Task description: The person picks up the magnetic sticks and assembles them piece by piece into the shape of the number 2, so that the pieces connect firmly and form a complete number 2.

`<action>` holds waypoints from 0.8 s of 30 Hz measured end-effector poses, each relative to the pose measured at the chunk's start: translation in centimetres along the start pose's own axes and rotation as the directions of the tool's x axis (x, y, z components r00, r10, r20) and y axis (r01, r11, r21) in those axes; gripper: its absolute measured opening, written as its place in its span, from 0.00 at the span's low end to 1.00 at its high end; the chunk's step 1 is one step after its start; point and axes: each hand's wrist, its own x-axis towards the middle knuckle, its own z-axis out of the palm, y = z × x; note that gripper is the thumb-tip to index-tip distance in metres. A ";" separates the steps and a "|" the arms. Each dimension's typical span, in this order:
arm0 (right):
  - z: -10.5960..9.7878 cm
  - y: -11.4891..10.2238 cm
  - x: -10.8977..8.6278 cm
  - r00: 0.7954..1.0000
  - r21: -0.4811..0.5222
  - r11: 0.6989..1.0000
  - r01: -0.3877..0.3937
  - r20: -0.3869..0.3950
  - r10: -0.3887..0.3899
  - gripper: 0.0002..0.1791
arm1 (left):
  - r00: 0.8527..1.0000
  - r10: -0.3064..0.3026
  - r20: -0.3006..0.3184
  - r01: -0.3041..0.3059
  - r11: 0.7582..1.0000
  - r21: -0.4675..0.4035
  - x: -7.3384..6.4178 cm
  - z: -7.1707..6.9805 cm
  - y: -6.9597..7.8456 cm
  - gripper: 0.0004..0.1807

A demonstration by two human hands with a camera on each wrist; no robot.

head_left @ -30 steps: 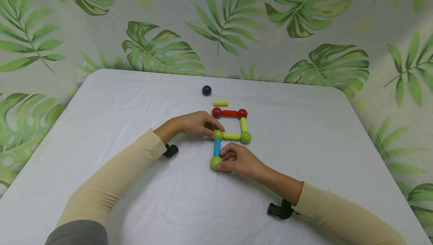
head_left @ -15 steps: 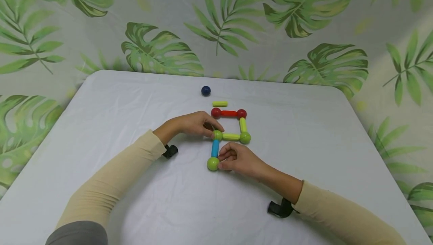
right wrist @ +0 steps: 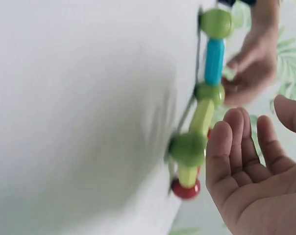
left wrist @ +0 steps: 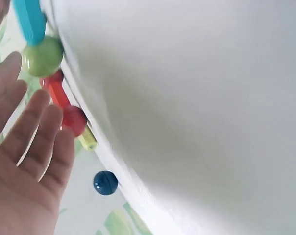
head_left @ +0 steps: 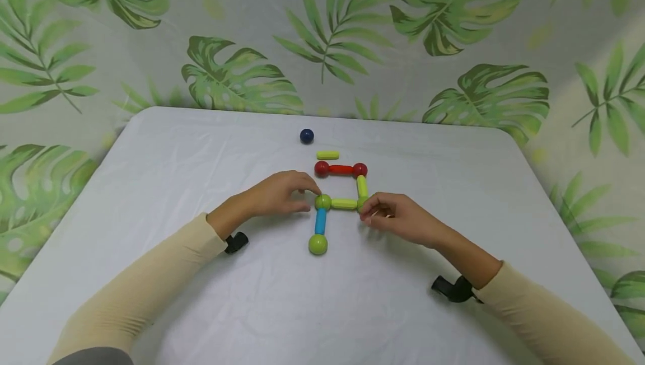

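Note:
Balls and rods are joined in a chain on the table. A blue rod (head_left: pixel 320 221) links a near green ball (head_left: pixel 318 244) to a middle green ball (head_left: pixel 323 202). From there, yellow-green rods (head_left: pixel 344 204) run past a right-hand green ball (right wrist: pixel 188 149) to a red rod (head_left: pixel 341 169) between two red balls (head_left: pixel 322 169). My left hand (head_left: pixel 277 194) is beside the middle ball, fingers loosely extended, gripping nothing; fingertip contact is unclear. My right hand (head_left: pixel 403 219) hovers by the right-hand ball, partly covering it in the head view, its palm bare in the right wrist view.
A loose yellow-green rod (head_left: pixel 327 155) lies just behind the red rod. Farther back sits a dark blue ball (head_left: pixel 307 136). The white-covered table (head_left: pixel 242 309) meets a leaf-patterned cloth (head_left: pixel 342 29) at its far edge.
The near green ball and blue rod swung slightly left. My right hand then left that ball, moving right and away from me. My left hand drew back left from the middle ball, its fingers spreading.

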 end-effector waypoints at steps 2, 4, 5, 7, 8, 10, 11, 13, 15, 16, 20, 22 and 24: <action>-0.9 0.1 -0.1 0.997 -0.106 0.993 0.049 -0.050 -0.054 0.09 | 0.999 0.042 -0.019 -0.040 0.995 0.094 -1.0 0.2 0.5 0.18; -1.6 0.1 -0.1 0.991 -0.200 0.977 0.078 -0.095 -0.099 0.09 | 0.994 0.102 -0.026 -0.096 0.981 0.170 -1.8 0.4 1.0 0.17; -1.9 0.1 -0.1 0.987 -0.239 0.967 0.089 -0.110 -0.117 0.09 | 0.990 0.136 -0.028 -0.128 0.972 0.199 -2.2 0.4 1.2 0.17; -2.5 0.2 0.2 0.981 -0.290 0.951 0.106 -0.123 -0.147 0.10 | 0.980 0.199 -0.020 -0.189 0.953 0.236 -2.8 0.5 1.7 0.16; -2.7 0.3 0.4 0.979 -0.307 0.945 0.114 -0.124 -0.159 0.11 | 0.974 0.226 -0.013 -0.216 0.945 0.246 -3.0 0.6 2.0 0.16; -3.2 0.6 0.8 0.975 -0.351 0.927 0.131 -0.122 -0.184 0.12 | 0.964 0.266 0.011 -0.260 0.930 0.258 -3.3 0.8 2.3 0.16; -3.4 0.7 1.1 0.975 -0.363 0.922 0.134 -0.120 -0.189 0.13 | 0.959 0.282 0.022 -0.277 0.925 0.261 -3.4 0.9 2.5 0.17; -3.9 1.3 1.6 0.974 -0.376 0.917 0.135 -0.120 -0.192 0.14 | 0.952 0.302 0.048 -0.304 0.916 0.263 -3.5 1.1 2.7 0.18; -4.4 2.0 2.1 0.977 -0.372 0.921 0.115 -0.128 -0.173 0.14 | 0.947 0.313 0.074 -0.321 0.910 0.263 -3.5 1.5 2.9 0.19; -4.6 2.3 2.3 0.979 -0.362 0.927 0.099 -0.133 -0.157 0.14 | 0.946 0.314 0.084 -0.325 0.909 0.261 -3.5 1.6 3.0 0.19; -5.5 3.0 3.0 0.981 -0.343 0.938 0.046 -0.164 -0.108 0.14 | 0.946 0.301 0.119 -0.321 0.916 0.241 -3.4 1.9 3.2 0.20; -5.8 3.0 3.3 0.980 -0.342 0.939 0.030 -0.176 -0.095 0.14 | 0.949 0.287 0.129 -0.309 0.927 0.214 -3.3 2.0 3.3 0.20; -6.0 2.9 3.7 0.980 -0.340 0.940 0.019 -0.181 -0.085 0.14 | 0.953 0.273 0.135 -0.294 0.938 0.183 -3.2 2.0 3.3 0.20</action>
